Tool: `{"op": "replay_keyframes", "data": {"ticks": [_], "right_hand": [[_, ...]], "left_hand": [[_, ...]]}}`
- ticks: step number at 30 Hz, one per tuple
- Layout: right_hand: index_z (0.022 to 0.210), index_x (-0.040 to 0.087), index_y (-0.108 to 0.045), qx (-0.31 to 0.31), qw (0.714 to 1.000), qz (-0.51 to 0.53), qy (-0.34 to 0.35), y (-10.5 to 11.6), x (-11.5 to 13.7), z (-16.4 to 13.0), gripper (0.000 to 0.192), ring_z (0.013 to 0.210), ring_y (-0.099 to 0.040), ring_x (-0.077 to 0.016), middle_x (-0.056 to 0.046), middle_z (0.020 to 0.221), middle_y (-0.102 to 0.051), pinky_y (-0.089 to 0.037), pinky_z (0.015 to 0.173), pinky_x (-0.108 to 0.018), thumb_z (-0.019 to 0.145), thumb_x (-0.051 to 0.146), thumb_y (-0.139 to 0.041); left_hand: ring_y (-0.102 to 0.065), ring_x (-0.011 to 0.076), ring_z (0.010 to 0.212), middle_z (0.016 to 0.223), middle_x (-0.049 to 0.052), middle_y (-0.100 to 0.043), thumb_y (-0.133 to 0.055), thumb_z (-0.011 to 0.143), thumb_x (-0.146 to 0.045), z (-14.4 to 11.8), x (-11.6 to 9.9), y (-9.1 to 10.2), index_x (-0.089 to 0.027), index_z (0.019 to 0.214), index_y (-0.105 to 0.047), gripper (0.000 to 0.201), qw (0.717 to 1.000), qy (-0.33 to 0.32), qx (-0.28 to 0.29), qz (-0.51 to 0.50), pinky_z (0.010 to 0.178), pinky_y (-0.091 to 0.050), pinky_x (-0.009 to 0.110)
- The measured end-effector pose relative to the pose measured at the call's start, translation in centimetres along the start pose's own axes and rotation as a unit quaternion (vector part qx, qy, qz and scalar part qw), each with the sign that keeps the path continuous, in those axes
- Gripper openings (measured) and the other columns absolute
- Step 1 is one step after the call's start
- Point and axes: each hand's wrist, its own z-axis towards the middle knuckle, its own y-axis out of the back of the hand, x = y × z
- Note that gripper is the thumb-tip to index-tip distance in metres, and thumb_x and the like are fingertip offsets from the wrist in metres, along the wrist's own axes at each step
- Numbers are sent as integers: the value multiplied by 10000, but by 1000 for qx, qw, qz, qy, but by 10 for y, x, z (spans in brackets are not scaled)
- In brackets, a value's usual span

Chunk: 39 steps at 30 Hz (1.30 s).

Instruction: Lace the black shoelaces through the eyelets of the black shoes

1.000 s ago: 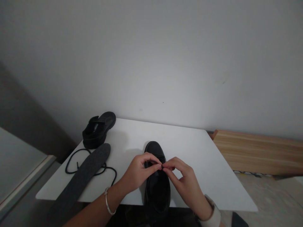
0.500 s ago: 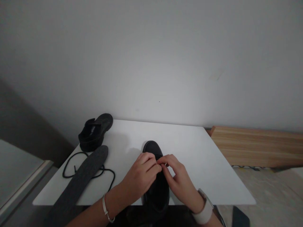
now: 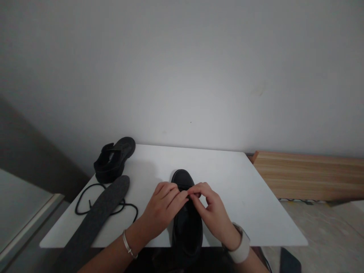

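facing away, black shoe [image 3: 187, 223], round-toed

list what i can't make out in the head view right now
Head view: whatever the left hand and right hand might pinch, covered by the hands themselves.
Head view: part of the lace, under the gray insole.
Head view: inside the near shoe, mostly too dark.

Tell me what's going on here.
Someone has both hands on a black shoe at a white table, its toe pointing away. The left hand and right hand meet at the front of its opening, fingers close together; whether they pinch anything is too small to tell. On the left, a grey insole lies across a black lace and over the near edge. A second shoe sits at the far left corner.
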Motion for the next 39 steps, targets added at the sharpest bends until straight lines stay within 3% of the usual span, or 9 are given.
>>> {"op": "replay_keyframes", "data": {"ticks": [4,9,12,16,19,25,31,36,39], "right_hand": [[980,227,-677,-37,996,-51,66,-1,4,-4,166,895,-582,-191,-26,909,-692,-469,793,-327,944,109,-566],[940,214,-663,-69,990,-110,47,6,-9,-12,157,844,-590,-205,-32,853,-680,-466,738,-331,931,91,-564],[933,211,-659,-58,992,-109,18,9,-15,-16,145,818,-612,-203,-30,842,-673,-477,732,-329,927,104,-560],[953,205,-661,-44,995,-91,-6,8,-12,-15,133,779,-632,-184,-26,839,-663,-489,702,-300,929,123,-560],[950,209,-666,-42,996,-82,-4,7,-8,-14,125,784,-639,-179,-26,848,-671,-495,703,-291,927,131,-572],[934,221,-666,-53,997,-51,11,6,-3,-18,107,796,-645,-181,-25,850,-685,-510,714,-288,926,148,-590],[876,218,-657,-72,996,-53,11,5,-1,-22,115,783,-646,-186,-26,828,-681,-501,702,-290,932,155,-579],[828,216,-644,-100,993,-56,8,5,0,-21,125,723,-622,-170,-8,766,-653,-477,650,-272,919,145,-597],[869,221,-653,-85,995,-47,30,4,4,-22,123,752,-623,-161,-7,799,-664,-474,672,-268,927,131,-594]], "left_hand": [[-552,221,834,845,56,-664,-558,985,-186,-1,2,2,-127,1081,-603,121,998,48,20,-28,794,-439,377],[-542,227,813,811,43,-656,-522,989,-182,-2,3,10,-176,960,-656,137,980,116,109,-121,757,-428,359],[-581,212,839,829,31,-692,-578,957,-161,4,3,16,-192,931,-703,132,939,187,157,-242,776,-441,332],[-637,183,886,887,26,-725,-542,947,-133,19,6,23,-212,978,-741,216,854,289,193,-389,825,-467,298],[-643,180,922,941,39,-724,-533,892,-78,25,7,22,-213,1035,-746,290,832,307,187,-423,852,-470,292],[-632,208,854,829,45,-723,-671,828,-219,27,0,5,-194,796,-756,95,829,374,89,-405,804,-468,315],[-632,182,731,699,19,-694,-613,860,-282,33,-3,0,-172,682,-663,215,746,421,108,-505,725,-473,283],[-625,169,649,667,0,-709,-668,812,-255,29,-2,-4,-168,888,-650,117,744,440,109,-491,637,-443,264],[-612,160,639,684,-2,-712,-693,793,-210,28,-5,-4,-177,876,-678,91,777,424,117,-450,621,-426,259]]}}
